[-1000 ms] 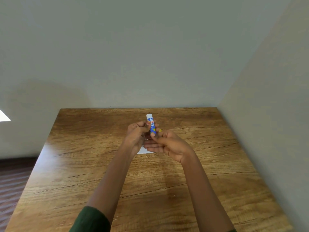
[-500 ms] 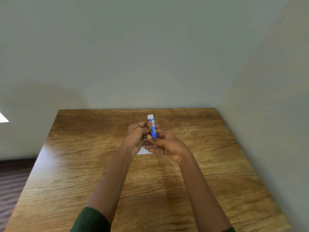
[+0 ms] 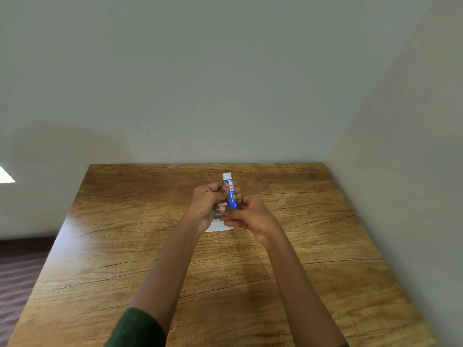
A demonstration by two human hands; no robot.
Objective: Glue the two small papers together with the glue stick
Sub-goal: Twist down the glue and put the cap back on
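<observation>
Glue stick (image 3: 231, 194): upright, white cap at 12 o'clock, held above the desk (image 3: 125, 246). Left hand (image 3: 206, 204), at its 9 o'clock, has fingers (image 3: 212, 188) curled around the blue barrel. Right hand (image 3: 250, 219), at 5 o'clock, pinches the lower end. White printed paper (image 3: 218, 227) lies on the desk beneath both hands, mostly hidden; one sheet or two cannot be told.

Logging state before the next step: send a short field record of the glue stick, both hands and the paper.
glue stick: blue, white end up, roughly upright, above the paper
left hand: grips the stick's middle
right hand: pinches its lower end
paper: white, printed, flat on the table, mostly hidden by the hands; sheet count cannot be told
table: wooden
</observation>
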